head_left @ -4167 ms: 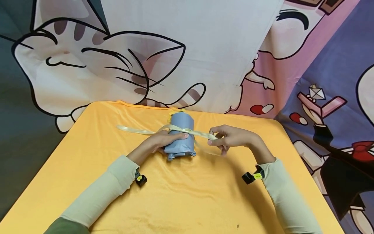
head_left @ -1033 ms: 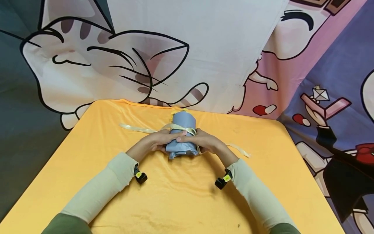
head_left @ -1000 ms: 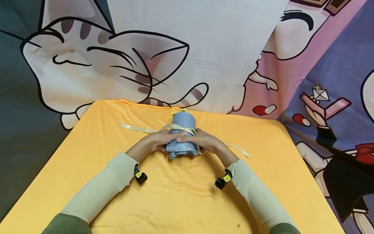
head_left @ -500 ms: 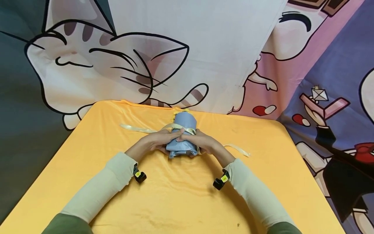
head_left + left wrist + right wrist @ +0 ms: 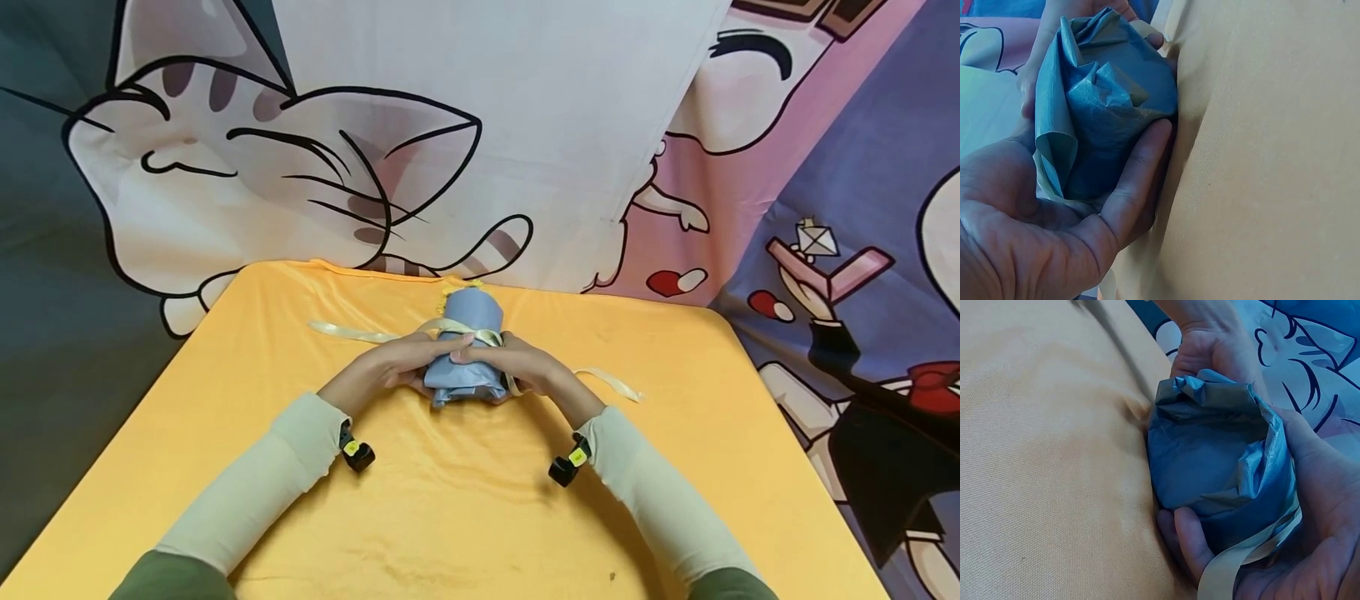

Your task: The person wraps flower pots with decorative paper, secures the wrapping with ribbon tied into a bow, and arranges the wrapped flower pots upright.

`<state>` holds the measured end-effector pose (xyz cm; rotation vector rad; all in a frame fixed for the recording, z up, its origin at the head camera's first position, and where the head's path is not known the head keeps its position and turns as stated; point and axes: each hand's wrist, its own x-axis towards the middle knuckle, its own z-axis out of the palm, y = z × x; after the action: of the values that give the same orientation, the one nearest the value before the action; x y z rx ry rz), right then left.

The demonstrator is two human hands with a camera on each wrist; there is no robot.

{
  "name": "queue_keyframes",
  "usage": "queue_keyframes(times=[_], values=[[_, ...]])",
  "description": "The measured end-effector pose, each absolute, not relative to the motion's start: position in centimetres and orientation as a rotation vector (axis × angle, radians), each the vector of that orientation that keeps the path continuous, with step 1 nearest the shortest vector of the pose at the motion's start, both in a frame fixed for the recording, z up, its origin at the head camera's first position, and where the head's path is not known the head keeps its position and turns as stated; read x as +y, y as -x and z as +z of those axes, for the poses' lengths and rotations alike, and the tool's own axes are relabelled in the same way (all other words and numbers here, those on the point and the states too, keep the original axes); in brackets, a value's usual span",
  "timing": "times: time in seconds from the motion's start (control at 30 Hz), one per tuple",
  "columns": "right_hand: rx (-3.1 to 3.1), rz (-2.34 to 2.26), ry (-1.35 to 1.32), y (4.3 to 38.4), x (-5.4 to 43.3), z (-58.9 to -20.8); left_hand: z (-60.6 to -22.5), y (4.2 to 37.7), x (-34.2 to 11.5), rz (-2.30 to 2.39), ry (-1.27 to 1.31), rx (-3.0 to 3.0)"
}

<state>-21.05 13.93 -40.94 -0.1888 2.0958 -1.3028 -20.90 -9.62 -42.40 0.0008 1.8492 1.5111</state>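
Observation:
A bouquet wrapped in blue paper (image 5: 474,308) lies on the yellow cloth, small yellow flowers (image 5: 442,300) showing past its far end. Its crumpled near end (image 5: 1107,94) faces the left wrist camera. From the left, my left hand (image 5: 408,354) grips it, thumb on top and fingers curled beneath. My right hand (image 5: 517,360) holds the opposite side the same way, the two thumbs meeting over the paper. A pale yellow ribbon (image 5: 487,336) crosses round the middle of the wrap. In the right wrist view, a ribbon strand (image 5: 1225,569) runs over the right palm.
One loose ribbon tail (image 5: 345,332) stretches left over the tablecloth (image 5: 450,517); another tail (image 5: 611,382) trails out behind the right wrist. Behind the table's far edge hangs a cartoon cat backdrop (image 5: 570,150), with a purple printed cloth (image 5: 847,192) at the right.
Some seconds ago my right hand pinched the ribbon out to the right; it has since come in to grip the bouquet's right side. Over the last second both hands have hardly moved.

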Motion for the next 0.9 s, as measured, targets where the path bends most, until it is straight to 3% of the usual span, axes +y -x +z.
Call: queue_keyframes(times=[0.3, 0.6, 0.73, 0.9], values=[[2.083, -1.339, 0.236, 21.1, 13.9, -40.8, -41.6, 21.0, -10.6, 1.444, -0.051, 1.956], [2.101, -1.307, 0.261, 21.0, 13.9, -40.8, -42.0, 21.7, -11.4, 1.083, -0.247, 2.782], [2.113, -1.258, 0.285, 21.0, 14.2, -41.0, -43.2, 22.3, -11.5, 1.163, -0.432, 2.738], [2.158, -1.192, 0.308, 21.0, 14.7, -41.2, -43.9, 22.6, -11.5, 1.213, -0.466, 2.615]])
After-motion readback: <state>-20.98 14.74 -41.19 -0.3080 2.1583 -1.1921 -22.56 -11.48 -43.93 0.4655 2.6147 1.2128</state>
